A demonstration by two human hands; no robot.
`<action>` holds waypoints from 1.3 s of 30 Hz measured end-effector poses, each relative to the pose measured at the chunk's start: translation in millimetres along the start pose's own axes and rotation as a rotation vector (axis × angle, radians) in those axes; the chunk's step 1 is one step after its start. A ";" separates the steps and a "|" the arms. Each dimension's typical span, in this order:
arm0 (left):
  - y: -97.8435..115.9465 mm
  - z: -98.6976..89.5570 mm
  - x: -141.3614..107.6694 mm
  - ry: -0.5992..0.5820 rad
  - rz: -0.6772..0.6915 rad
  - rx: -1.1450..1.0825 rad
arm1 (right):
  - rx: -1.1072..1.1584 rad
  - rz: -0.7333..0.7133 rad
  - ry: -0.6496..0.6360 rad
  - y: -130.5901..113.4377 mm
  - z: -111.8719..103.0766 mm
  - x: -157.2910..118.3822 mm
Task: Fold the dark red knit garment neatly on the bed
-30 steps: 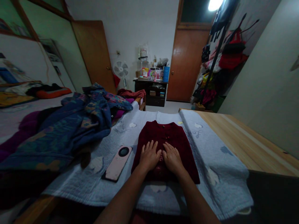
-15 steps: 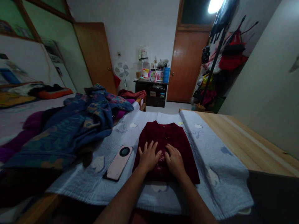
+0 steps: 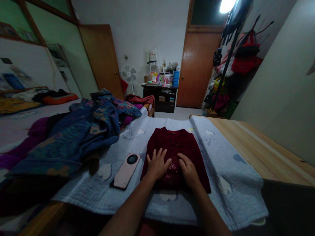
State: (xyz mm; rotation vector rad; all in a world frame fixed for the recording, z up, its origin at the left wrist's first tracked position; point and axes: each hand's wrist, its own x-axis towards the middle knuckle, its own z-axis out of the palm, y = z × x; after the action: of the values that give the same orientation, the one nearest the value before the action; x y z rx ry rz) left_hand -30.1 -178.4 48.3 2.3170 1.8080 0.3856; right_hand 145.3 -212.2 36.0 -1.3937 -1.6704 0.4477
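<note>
A dark red garment (image 3: 169, 141), folded into a neat shape with small buttons down its middle and a pink pattern, lies on a light blue quilted cloth (image 3: 216, 154). My left hand (image 3: 157, 165) rests flat on its left half, fingers spread. On the right half is my right hand (image 3: 188, 168), turned a little on its side, with the fingers stretched out and nothing held. A pink phone (image 3: 126, 172) with a round black camera ring lies face down on the cloth, left of the garment.
A heap of clothes with a blue patterned garment (image 3: 93, 127) lies to the left. Bare wooden boards (image 3: 258, 144) run along the right. Farther back stand a fan (image 3: 129, 74), a dark cabinet (image 3: 161, 103) and a brown door (image 3: 190, 68). Bags (image 3: 246, 62) hang at right.
My right hand has slid slightly right and tilted onto its side, showing more of the pink pattern. My left hand stays in place on the garment.
</note>
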 end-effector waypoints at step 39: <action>-2.9 2.7 1.4 0.003 0.014 -0.007 | -0.549 -0.031 0.008 46.4 -26.2 -25.5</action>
State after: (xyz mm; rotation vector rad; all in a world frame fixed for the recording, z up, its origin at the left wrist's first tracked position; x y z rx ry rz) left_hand -31.6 -176.3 45.0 2.3271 1.7901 0.3964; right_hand 193.3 -228.3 5.6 -1.7474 -1.8881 -0.0477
